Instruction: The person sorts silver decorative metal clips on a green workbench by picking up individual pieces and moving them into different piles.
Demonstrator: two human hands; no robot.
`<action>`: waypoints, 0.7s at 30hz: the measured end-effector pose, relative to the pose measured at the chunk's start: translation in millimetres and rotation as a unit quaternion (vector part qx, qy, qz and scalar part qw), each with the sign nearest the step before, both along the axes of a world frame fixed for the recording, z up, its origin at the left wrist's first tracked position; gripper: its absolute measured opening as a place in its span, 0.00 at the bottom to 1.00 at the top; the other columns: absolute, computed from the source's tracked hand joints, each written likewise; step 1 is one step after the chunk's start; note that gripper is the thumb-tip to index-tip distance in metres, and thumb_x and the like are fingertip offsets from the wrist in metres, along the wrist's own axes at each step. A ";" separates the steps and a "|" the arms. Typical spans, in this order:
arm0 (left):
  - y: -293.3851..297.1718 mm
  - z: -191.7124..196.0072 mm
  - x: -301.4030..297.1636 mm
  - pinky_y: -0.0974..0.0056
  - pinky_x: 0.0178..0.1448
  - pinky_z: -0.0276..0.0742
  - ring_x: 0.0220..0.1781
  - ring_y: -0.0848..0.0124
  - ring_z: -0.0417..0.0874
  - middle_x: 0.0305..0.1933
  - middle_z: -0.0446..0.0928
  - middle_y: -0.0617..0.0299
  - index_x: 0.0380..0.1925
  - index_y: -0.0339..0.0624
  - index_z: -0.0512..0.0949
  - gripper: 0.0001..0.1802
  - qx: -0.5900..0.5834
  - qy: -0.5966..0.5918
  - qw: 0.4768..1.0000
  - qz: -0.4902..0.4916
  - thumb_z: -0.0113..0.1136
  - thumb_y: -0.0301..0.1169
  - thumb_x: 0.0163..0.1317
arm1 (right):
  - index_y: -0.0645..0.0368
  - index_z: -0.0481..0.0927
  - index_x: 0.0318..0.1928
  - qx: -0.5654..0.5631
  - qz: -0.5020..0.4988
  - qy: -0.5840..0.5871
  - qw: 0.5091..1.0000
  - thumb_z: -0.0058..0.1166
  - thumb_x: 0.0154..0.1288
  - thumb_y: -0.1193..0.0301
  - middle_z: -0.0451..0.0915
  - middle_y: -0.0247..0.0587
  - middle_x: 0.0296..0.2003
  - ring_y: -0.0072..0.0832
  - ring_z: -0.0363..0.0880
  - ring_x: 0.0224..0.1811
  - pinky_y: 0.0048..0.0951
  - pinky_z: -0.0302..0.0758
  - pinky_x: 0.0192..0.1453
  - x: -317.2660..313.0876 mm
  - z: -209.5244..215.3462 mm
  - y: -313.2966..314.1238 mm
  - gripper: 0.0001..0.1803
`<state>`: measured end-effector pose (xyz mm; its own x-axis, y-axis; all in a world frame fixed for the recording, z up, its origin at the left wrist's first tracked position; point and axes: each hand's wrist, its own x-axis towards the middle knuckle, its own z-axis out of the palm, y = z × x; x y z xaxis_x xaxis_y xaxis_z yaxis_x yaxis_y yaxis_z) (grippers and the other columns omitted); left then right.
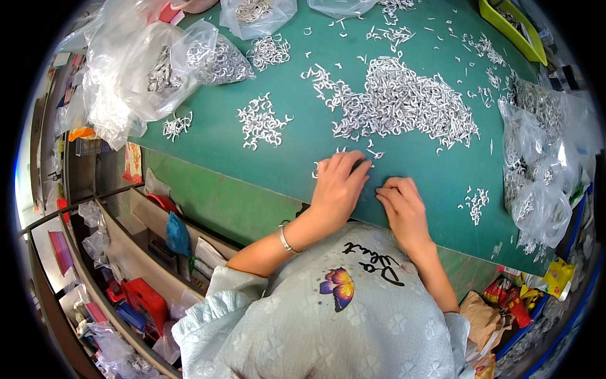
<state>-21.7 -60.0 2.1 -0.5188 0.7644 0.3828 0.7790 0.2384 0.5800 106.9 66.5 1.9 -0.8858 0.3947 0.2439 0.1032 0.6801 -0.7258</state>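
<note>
Both hands lay flat near the front edge of the green counter (pixel 208 136). Left hand (pixel 338 186), fingers spread, pressed over a few small metal hooks (pixel 317 169); right hand (pixel 403 205), fingers curled in, whether pinching a piece I could not tell. Straight beyond the fingertips, slightly right, sprawled the big pile of hooks (pixel 404 101), closer to the left hand. A smaller pile (pixel 262 120) sat farther left.

We hold both hands palm-down near the front edge of the green table (pixel 252 151). Our left hand (pixel 338 186) lies flat with fingers spread and reaching forward, forearm bare. Our right hand (pixel 404 211) sits just beside it, fingers curled inward.
</note>
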 end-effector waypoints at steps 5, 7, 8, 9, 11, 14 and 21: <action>0.9 -10.5 13.5 0.57 0.47 0.71 0.44 0.56 0.76 0.46 0.76 0.53 0.42 0.35 0.79 0.15 0.007 -0.084 0.993 -0.078 0.63 0.18 0.52 | 0.63 0.82 0.43 0.081 -0.030 0.038 0.996 0.60 0.55 0.82 0.78 0.42 0.43 0.42 0.75 0.45 0.38 0.73 0.49 -25.1 16.5 20.0 0.13; -0.3 -7.3 21.0 0.57 0.48 0.72 0.44 0.56 0.76 0.46 0.76 0.53 0.42 0.35 0.79 0.15 0.016 -0.094 0.989 -0.113 0.62 0.17 0.51 | 0.62 0.82 0.44 0.122 0.011 0.002 0.993 0.60 0.56 0.81 0.78 0.40 0.44 0.41 0.75 0.47 0.38 0.71 0.50 -35.0 13.9 21.3 0.13; -4.1 -3.6 20.1 0.57 0.48 0.72 0.44 0.57 0.76 0.46 0.76 0.53 0.42 0.36 0.79 0.15 0.016 -0.106 0.989 -0.100 0.62 0.17 0.52 | 0.62 0.82 0.44 0.142 0.032 -0.016 0.989 0.60 0.56 0.80 0.78 0.40 0.45 0.41 0.74 0.48 0.38 0.70 0.51 -37.1 13.2 21.1 0.13; -8.4 -1.7 11.6 0.57 0.48 0.71 0.44 0.57 0.76 0.46 0.76 0.54 0.42 0.36 0.79 0.15 0.013 -0.076 0.996 -0.045 0.62 0.18 0.53 | 0.62 0.82 0.44 0.147 0.020 -0.018 0.989 0.61 0.55 0.80 0.78 0.39 0.45 0.40 0.74 0.48 0.38 0.69 0.50 -34.7 10.7 23.3 0.14; -16.2 4.0 -9.3 0.57 0.48 0.71 0.45 0.58 0.76 0.46 0.76 0.55 0.43 0.37 0.80 0.15 0.008 -0.020 0.998 0.062 0.63 0.19 0.54 | 0.61 0.81 0.45 0.157 -0.005 -0.030 0.987 0.62 0.54 0.79 0.78 0.39 0.45 0.39 0.74 0.47 0.37 0.69 0.48 -18.1 9.1 30.0 0.15; -9.9 2.9 -21.8 0.58 0.47 0.69 0.45 0.60 0.75 0.44 0.75 0.58 0.43 0.39 0.80 0.15 -0.041 -0.028 0.994 0.096 0.65 0.20 0.54 | 0.61 0.81 0.44 0.109 0.025 -0.027 0.993 0.63 0.53 0.78 0.77 0.39 0.43 0.38 0.74 0.45 0.37 0.68 0.45 -16.0 21.7 20.5 0.15; -21.6 0.3 -17.8 0.57 0.50 0.69 0.44 0.60 0.75 0.43 0.74 0.57 0.41 0.38 0.79 0.13 -0.060 -0.069 0.996 0.010 0.64 0.19 0.54 | 0.62 0.81 0.46 0.050 -0.001 -0.049 0.998 0.65 0.50 0.80 0.75 0.42 0.43 0.40 0.74 0.42 0.37 0.73 0.44 14.2 9.1 15.9 0.19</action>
<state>-39.5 -81.6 2.4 -0.5752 0.7898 0.2128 0.6879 0.3264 0.6483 121.1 82.4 11.0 -0.9063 0.3750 0.1949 0.1719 0.7484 -0.6406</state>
